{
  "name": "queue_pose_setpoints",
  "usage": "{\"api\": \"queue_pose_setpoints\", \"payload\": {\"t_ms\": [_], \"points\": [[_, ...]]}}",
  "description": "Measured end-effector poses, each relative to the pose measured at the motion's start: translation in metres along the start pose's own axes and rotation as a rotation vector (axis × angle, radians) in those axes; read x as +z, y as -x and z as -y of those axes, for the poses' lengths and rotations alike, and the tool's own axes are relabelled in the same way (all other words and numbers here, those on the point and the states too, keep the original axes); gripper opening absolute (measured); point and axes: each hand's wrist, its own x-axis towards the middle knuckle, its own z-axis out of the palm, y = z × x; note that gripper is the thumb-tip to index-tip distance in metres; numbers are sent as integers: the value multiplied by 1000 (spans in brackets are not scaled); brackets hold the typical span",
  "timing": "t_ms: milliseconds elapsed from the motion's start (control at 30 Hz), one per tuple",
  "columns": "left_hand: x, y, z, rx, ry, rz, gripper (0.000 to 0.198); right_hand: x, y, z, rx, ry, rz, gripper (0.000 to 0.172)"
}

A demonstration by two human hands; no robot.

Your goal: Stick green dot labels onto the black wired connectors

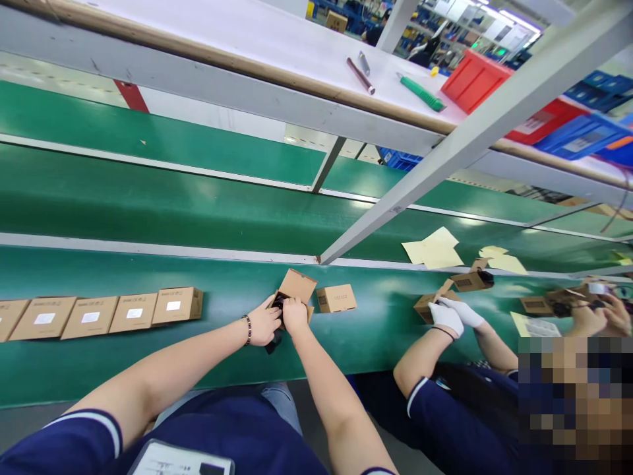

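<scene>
An open carton box (298,284) is placed on the green work surface (376,330), and from it all clock directions are counted. At its opening, some black material (273,342) is seen, partly hanging out toward 7 o'clock. By the left hand (264,322), this material is touched with bent fingers; whether it is firmly gripped cannot be told. The right hand (295,315) is curled narrowly at the box opening, but what is held inside it cannot be told. At 3 o'clock, a closed box (337,299) is set just beside. At 9 o'clock, a row of labelled boxes (131,313) is lined up. Farther at 3 o'clock, another box (424,308) is handled by a co-worker's white-gloved hands (448,318).
</scene>
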Motion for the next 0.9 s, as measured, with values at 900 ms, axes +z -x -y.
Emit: {"api": "queue_pose_setpoints", "payload": {"t_ms": [900], "points": [[-25, -42, 24, -535, 157, -140, 24, -12, 74, -27, 67, -194, -414, 29]]}}
